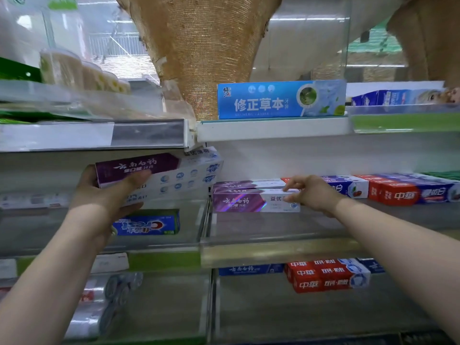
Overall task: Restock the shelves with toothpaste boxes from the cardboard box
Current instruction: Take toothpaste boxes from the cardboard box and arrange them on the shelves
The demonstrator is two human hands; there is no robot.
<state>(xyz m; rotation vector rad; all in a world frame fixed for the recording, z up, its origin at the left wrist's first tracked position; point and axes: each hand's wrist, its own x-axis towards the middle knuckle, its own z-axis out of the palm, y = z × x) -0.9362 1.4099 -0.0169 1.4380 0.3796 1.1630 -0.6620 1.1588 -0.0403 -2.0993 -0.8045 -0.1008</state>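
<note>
1. Toothpaste boxes [164,174], purple and white and stacked together, are held up by the left hand [107,195] in front of the left bay, just under the lip of the upper shelf [273,128]; the count is hard to read, perhaps two or three;
2. Grip of the left hand: the thumb [139,177] lies across the top purple face and the fingers curl beneath the stack, so it is clasped at its near end;
3. On the middle shelf [273,227], in the right bay, the right hand [313,192] reaches in; its grip pinches the right end of the front purple box [244,201], forefinger above and thumb below; this box lies flat, lengthwise along the shelf;
4. A second purple box [246,184] lies just behind the front one, parallel and seemingly touching it;
5. Further right on the same shelf sit blue-and-white boxes [353,189], then red-and-blue boxes [403,192], side by side;
6. In the left bay a green-and-blue Crest box [149,224] lies with its print upside down, below the left hand;
7. A light blue box [281,99] stands on its long edge on the upper shelf, facing out;
8. One level down, red boxes [323,276] are stacked, with a dark blue box [249,270] just to their left; rolls of clear bags [109,295] lie in the lower left bay
</note>
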